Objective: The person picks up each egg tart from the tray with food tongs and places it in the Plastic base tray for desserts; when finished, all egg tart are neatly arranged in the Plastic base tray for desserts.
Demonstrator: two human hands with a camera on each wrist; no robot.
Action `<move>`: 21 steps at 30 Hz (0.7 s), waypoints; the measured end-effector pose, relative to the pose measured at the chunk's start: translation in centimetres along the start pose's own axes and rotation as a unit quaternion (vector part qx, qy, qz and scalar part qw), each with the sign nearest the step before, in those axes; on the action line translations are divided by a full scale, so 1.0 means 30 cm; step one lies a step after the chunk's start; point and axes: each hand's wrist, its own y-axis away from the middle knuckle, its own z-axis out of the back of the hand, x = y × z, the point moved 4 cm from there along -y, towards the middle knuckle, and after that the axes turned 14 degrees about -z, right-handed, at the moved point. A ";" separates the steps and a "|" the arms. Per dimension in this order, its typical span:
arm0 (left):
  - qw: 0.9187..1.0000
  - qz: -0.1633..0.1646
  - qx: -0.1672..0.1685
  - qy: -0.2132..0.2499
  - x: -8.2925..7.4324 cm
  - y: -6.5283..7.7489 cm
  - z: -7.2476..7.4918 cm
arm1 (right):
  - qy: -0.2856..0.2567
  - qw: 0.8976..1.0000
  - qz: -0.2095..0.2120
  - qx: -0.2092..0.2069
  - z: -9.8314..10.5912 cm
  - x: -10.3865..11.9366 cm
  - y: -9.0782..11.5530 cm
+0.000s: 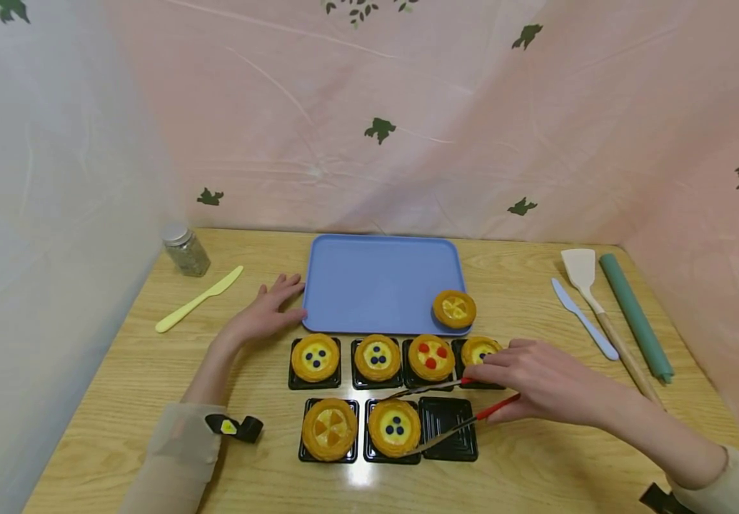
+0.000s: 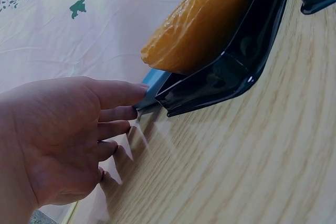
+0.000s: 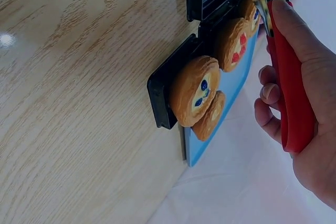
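My right hand (image 1: 536, 382) grips red-handled metal tongs (image 1: 498, 407). Their arms spread to either side of a blueberry tart (image 1: 395, 428) in the front row's middle black tray; whether they touch it I cannot tell. In the right wrist view, thumb and fingers wrap the red handles (image 3: 293, 93). My left hand (image 1: 266, 310) has its fingers extended, fingertips at the left edge of a blue tray (image 1: 369, 285). On that tray's front right corner lies an orange-slice tart (image 1: 455, 309). Another fruit-slice tart (image 1: 329, 430) sits front left.
Behind the front row, several black trays hold blueberry tarts (image 1: 315, 358) and a red-berry tart (image 1: 431, 358). A ridged black tray (image 1: 449, 428) lies front right. Left: a jar (image 1: 187, 250), yellow knife (image 1: 198, 300). Right: a blue knife (image 1: 584, 319), spatula (image 1: 610, 321), green roll (image 1: 635, 318).
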 end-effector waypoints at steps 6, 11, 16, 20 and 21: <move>1.000 0.001 0.000 -0.002 -0.004 0.000 0.001 | 0.005 1.000 -0.001 -0.001 0.001 -0.001 0.001; 1.000 0.000 0.001 -0.004 -0.005 -0.001 0.001 | 0.007 1.000 -0.004 0.000 -0.001 -0.001 0.002; 1.000 0.001 0.000 -0.002 -0.005 -0.002 0.002 | 0.000 1.000 -0.004 0.001 -0.003 -0.003 0.003; 1.000 0.000 0.000 -0.004 -0.004 -0.002 0.002 | -0.005 1.000 -0.003 0.002 -0.003 -0.005 0.004; 1.000 0.000 0.000 -0.005 -0.004 -0.002 0.002 | -0.006 1.000 -0.003 0.002 -0.003 -0.005 0.004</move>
